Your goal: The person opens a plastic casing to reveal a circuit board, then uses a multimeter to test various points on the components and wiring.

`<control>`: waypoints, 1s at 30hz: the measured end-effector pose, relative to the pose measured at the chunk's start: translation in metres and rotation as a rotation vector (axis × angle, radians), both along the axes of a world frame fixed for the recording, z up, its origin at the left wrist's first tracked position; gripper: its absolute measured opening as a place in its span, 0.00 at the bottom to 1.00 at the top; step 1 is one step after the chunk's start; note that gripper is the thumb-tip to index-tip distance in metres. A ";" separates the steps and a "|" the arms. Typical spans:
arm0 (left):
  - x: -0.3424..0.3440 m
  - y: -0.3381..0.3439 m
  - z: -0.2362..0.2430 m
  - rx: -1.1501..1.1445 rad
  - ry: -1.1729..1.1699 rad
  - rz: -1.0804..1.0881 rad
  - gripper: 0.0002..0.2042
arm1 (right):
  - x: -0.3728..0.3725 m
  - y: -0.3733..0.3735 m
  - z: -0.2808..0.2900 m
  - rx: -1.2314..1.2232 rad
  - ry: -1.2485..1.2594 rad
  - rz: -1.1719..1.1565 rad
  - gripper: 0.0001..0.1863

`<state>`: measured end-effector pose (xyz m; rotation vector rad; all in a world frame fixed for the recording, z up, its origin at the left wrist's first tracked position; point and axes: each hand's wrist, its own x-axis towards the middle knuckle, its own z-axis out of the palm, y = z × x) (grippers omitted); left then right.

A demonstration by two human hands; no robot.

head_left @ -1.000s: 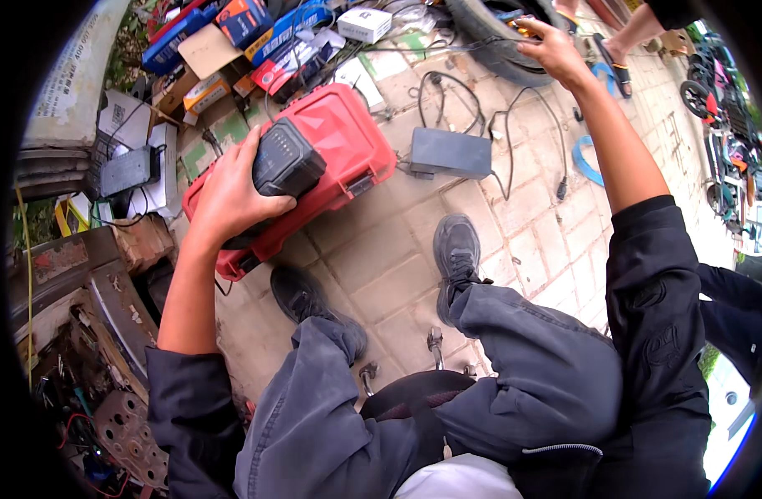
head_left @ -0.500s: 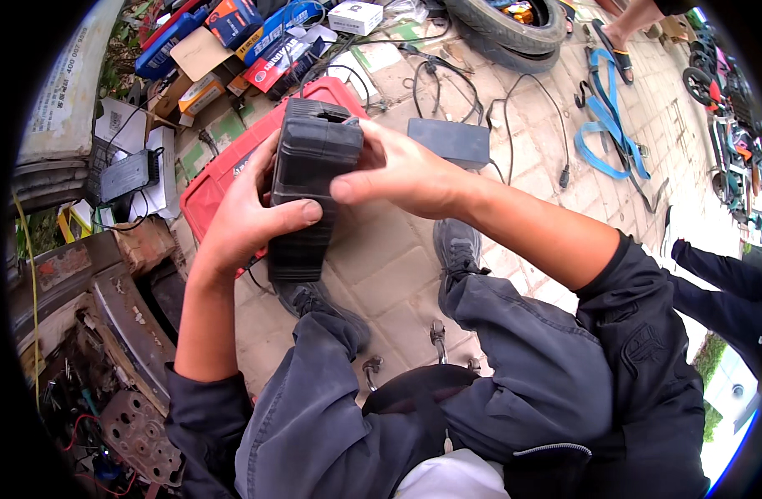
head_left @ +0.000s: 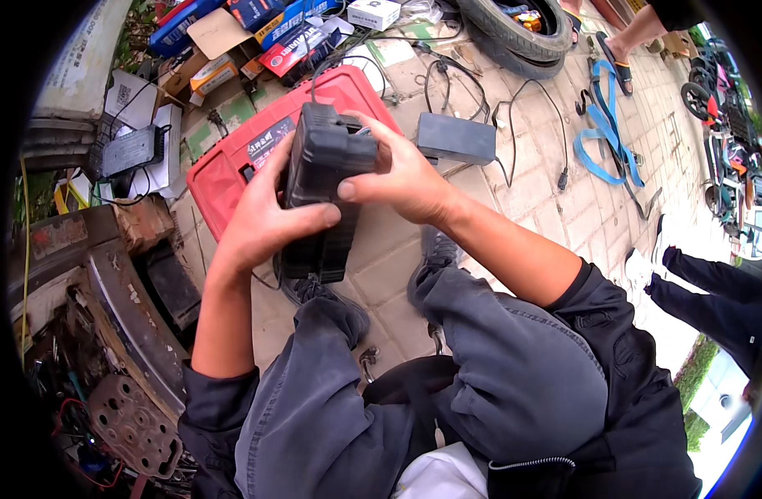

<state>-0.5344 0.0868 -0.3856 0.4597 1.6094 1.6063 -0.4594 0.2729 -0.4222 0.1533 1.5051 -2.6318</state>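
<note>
Hands grip a black ribbed battery pack (head_left: 318, 195) above the red toolbox (head_left: 231, 170): left hand (head_left: 260, 220) cradles its side for support, right hand (head_left: 401, 175) clasps its top corner.

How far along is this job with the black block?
Done: the black block is up off the red case. In hand: the left hand grips its side and the right hand its top. Left: it is not set down anywhere yet, and the grey box lies untouched on the paving.
</note>
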 end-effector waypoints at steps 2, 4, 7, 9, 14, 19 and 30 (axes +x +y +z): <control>-0.008 -0.005 0.005 -0.007 -0.064 0.025 0.45 | -0.007 0.003 0.001 -0.092 -0.006 0.028 0.39; -0.015 -0.009 0.005 -0.010 -0.134 0.048 0.43 | -0.011 0.004 -0.007 -0.259 -0.015 0.048 0.36; -0.029 -0.021 -0.008 -0.039 -0.123 0.107 0.33 | -0.017 0.012 -0.030 -0.353 0.000 0.123 0.32; -0.042 -0.037 -0.014 -0.073 -0.039 0.165 0.30 | -0.020 0.017 -0.035 -0.350 -0.016 0.165 0.35; -0.071 -0.053 -0.015 0.059 -0.004 0.435 0.22 | -0.040 0.016 -0.048 -0.509 0.006 0.144 0.34; -0.079 -0.067 -0.044 0.137 0.114 0.583 0.25 | -0.040 0.026 -0.059 -0.348 -0.068 0.162 0.45; -0.090 -0.061 -0.030 -0.183 -0.041 0.333 0.25 | -0.044 0.031 -0.054 1.214 0.089 -0.235 0.23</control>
